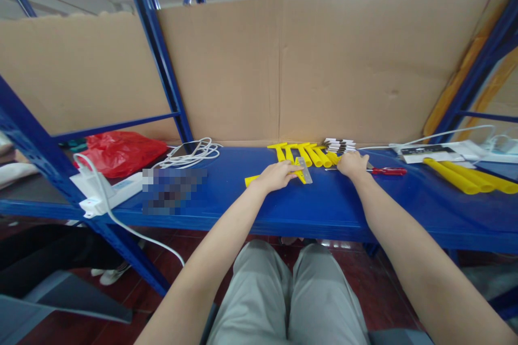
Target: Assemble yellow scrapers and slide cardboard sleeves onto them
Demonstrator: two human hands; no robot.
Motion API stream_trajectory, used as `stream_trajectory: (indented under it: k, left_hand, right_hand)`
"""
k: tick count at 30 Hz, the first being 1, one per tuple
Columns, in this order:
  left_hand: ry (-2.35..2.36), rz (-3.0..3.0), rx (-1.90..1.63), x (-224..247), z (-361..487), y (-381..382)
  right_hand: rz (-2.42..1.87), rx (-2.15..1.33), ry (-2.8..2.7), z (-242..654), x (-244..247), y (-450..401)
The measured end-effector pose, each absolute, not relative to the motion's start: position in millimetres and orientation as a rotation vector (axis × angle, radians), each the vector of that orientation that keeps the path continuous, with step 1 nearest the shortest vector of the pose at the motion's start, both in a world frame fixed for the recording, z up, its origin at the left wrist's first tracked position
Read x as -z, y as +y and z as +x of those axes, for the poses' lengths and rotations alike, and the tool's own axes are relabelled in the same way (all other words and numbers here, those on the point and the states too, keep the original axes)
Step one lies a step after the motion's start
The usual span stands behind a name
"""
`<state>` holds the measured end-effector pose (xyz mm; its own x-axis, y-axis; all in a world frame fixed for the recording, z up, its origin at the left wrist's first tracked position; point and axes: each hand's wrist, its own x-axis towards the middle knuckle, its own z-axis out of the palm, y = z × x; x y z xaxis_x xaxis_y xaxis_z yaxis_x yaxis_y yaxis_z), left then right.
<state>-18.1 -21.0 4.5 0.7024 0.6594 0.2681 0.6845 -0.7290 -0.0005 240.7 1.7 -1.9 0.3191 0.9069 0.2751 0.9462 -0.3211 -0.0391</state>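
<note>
My left hand (277,177) is closed round a yellow T-shaped tool, its handle (251,179) sticking out to the left of the hand. At the tool's other end a flat metal plate (305,170) with holes lies against the yellow crosspiece. My right hand (353,164) is curled low over the shelf, beside a stack of small white-and-black pieces (339,145); its fingertips are hidden. A red-handled screwdriver (389,171) lies just right of it, partly behind the hand. Several more yellow T-shaped tools (303,155) lie in a row between and beyond my hands.
Yellow tubes (453,177) and a white-and-black packet (429,153) lie at the right of the blue shelf (226,202). At left are a white power strip (117,191), coiled cable (194,153) and a red plastic bag (121,151). Cardboard (226,64) walls the back between blue posts.
</note>
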Motion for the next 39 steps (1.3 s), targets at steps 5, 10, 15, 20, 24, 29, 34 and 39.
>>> stream_trajectory:
  k: [5,10,15,20,24,29,34,39]
  left_hand:
    - [-1.106,-2.812,0.375,-4.4,-18.3,-20.5]
    - [-1.117,-2.818,0.370,-5.2,-18.0,-21.5]
    - [-1.127,-2.802,0.359,-5.9,-17.8,-22.2]
    - [-1.106,-2.796,0.383,-3.8,-18.4,-19.2]
    - [-1.104,-2.795,0.384,-2.7,-18.5,-17.8]
    - [-1.113,-2.799,0.396,-2.6,-17.9,-17.9]
    - [-1.093,-2.795,0.397,-1.1,-17.8,-15.8]
    - [-1.088,-2.797,0.417,1.1,-18.2,-12.8]
  right_hand:
    - [-2.314,0.321,-1.596,238.7,0.6,2.3]
    - [-2.086,0.356,-1.359,242.3,-1.5,2.6]
    - [-1.745,0.266,-1.145,243.1,-8.6,5.1]
    - [-1.488,-0.078,-1.013,231.6,-14.9,9.9]
    - [-1.397,-0.347,-1.020,211.8,-17.4,2.8]
    - [-1.432,-0.769,-1.020,189.8,-19.1,-10.9]
    - [-1.451,-1.182,-1.005,186.6,-19.8,-15.8]
    - [-1.386,-1.336,-1.081,187.7,-22.5,-19.2]
